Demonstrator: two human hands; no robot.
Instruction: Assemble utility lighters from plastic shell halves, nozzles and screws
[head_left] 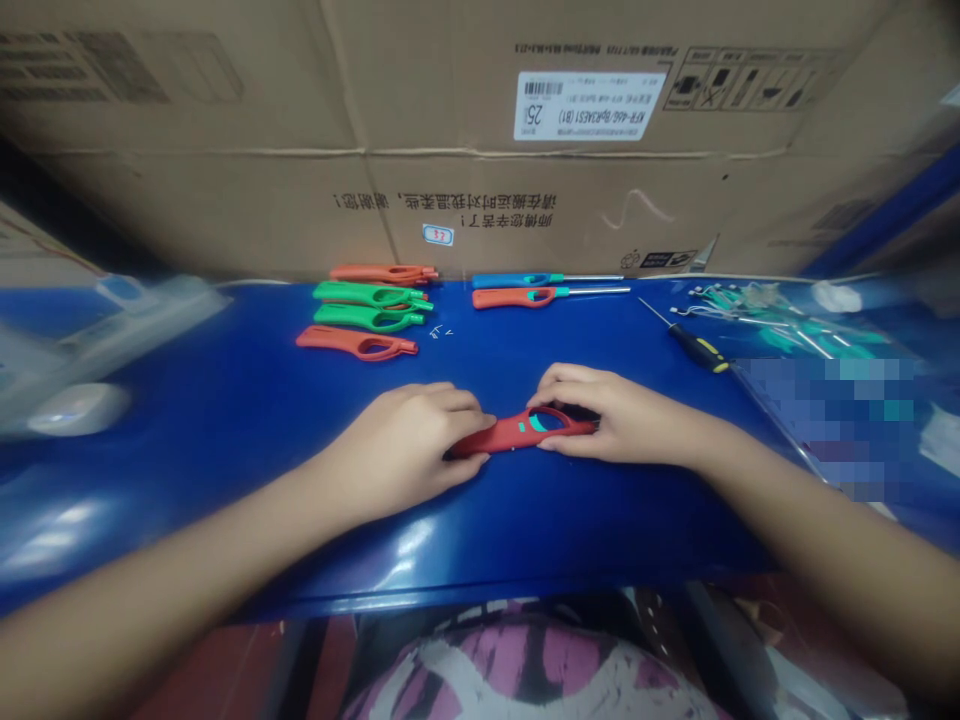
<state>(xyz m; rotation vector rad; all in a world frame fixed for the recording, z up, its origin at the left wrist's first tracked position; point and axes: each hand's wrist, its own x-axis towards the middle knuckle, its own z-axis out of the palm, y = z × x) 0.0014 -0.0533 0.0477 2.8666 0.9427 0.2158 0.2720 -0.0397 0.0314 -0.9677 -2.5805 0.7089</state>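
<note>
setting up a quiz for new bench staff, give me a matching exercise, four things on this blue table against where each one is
Things:
1. red lighter body
2. screwdriver
3. blue lighter
4. green shells

Places:
A. back centre, just behind the orange lighter
B. held between the left hand and the right hand
C. left back group, middle two of four
D. right of the right hand, untouched

Pairs: 1-B, 2-D, 3-A, 4-C

Four loose lighter shells [367, 320], two long-nozzle lighters [517, 297], one red lighter body [510, 433], one screwdriver [695, 346].
</note>
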